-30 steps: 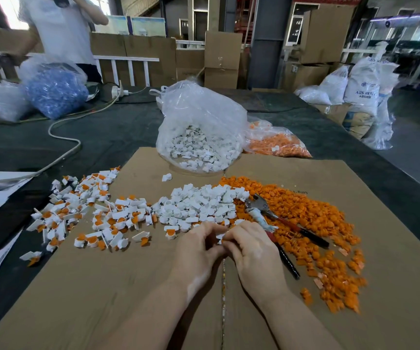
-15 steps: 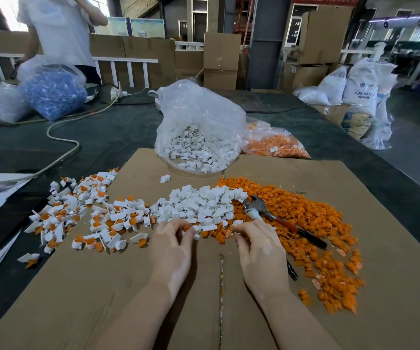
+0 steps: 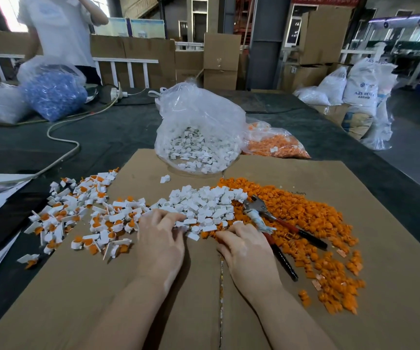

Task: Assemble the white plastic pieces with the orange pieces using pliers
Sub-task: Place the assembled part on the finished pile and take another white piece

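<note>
My left hand (image 3: 159, 238) lies fingers spread on the white pieces (image 3: 204, 205) mid-cardboard (image 3: 102, 299). Right hand (image 3: 248, 251) w/ fingers curled at the edge of the orange pieces (image 3: 305, 218); can't tell if pinching any. Pliers (image 3: 274, 228) lie just right of it, on the orange.

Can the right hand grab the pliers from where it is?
Probably yes. The pliers lie uncovered on the orange pieces, right beside the right hand, one handle running along its outer edge. Nothing blocks them.
</note>
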Available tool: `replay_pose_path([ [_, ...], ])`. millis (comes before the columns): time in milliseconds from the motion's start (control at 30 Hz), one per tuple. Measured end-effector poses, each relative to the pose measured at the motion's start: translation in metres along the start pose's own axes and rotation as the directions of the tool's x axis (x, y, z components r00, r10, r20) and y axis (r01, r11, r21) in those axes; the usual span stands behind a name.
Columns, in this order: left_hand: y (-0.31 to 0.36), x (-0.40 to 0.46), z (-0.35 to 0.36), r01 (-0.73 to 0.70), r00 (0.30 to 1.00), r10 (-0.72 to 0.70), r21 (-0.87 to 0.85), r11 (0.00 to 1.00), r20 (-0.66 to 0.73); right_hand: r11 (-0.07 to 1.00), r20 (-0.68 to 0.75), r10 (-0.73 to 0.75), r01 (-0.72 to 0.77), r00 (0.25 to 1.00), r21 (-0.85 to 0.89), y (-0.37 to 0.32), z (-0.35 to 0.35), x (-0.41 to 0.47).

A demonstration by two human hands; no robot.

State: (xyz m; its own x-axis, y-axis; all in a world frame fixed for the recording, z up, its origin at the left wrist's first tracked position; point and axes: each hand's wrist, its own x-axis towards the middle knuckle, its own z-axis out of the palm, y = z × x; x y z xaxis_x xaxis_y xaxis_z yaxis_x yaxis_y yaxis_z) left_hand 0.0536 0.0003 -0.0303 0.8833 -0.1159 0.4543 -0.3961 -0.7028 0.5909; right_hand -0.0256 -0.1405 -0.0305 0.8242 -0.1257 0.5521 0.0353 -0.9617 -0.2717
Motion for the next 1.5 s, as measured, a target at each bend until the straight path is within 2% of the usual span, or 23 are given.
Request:
replay_pose_path([
  [67,0.003,0.001,0.003,-0.035,0.998,0.033,0.041,0.999,0.049,1.0,0.016,0.011,-0.011,1.0,0.001,0.0,0.0,0.0],
  [200,0.003,0.005,0.01,-0.024,0.986,-0.003,0.159,0.987,0.168,0.998,0.049,0.051,-0.052,0.998,0.031,0.0,0.0,-0.002],
  [333,0.003,0.007,0.012,-0.031,0.98,0.001,0.151,0.988,0.199,0.993,0.025,0.075,-0.077,0.997,0.088,0.002,0.0,-0.002],
  [400,0.004,0.006,0.011,-0.045,0.981,0.024,0.109,0.993,0.191,0.992,0.021,0.066,-0.068,0.998,0.11,0.002,0.001,-0.003],
  [467,0.01,0.003,0.01,-0.054,0.983,0.057,-0.017,0.998,0.176,0.99,0.017,0.054,-0.055,0.998,0.126,0.002,0.0,-0.003],
  [567,0.025,-0.003,0.011,0.05,0.958,0.046,-0.322,0.945,0.285,0.984,-0.005,0.065,-0.063,0.998,0.167,0.002,-0.002,-0.003],
  [633,0.034,-0.006,0.014,0.111,0.938,0.041,-0.41,0.905,0.345,0.976,-0.031,0.112,-0.104,0.993,0.192,0.002,-0.004,-0.004],
  [767,0.041,-0.013,0.017,0.145,0.927,0.038,-0.453,0.88,0.372,0.952,-0.055,0.217,-0.198,0.975,0.235,0.003,-0.004,-0.004],
  [900,0.038,-0.017,0.017,0.112,0.924,0.08,-0.466,0.877,0.373,0.94,-0.048,0.236,-0.215,0.971,0.263,0.004,-0.005,-0.003],
  [1133,0.037,-0.012,0.02,0.139,0.947,-0.003,-0.403,0.904,0.321,0.87,-0.076,0.316,-0.257,0.946,0.421,0.008,-0.007,-0.004],
  [1267,0.036,-0.012,0.019,0.237,0.926,-0.063,-0.441,0.865,0.373,0.822,-0.021,0.336,-0.282,0.942,0.495,0.007,-0.008,-0.004],
  [1500,0.037,-0.014,0.016,0.316,0.898,-0.061,-0.542,0.779,0.436,0.79,-0.01,0.378,-0.317,0.926,0.525,0.008,-0.007,-0.005],
])
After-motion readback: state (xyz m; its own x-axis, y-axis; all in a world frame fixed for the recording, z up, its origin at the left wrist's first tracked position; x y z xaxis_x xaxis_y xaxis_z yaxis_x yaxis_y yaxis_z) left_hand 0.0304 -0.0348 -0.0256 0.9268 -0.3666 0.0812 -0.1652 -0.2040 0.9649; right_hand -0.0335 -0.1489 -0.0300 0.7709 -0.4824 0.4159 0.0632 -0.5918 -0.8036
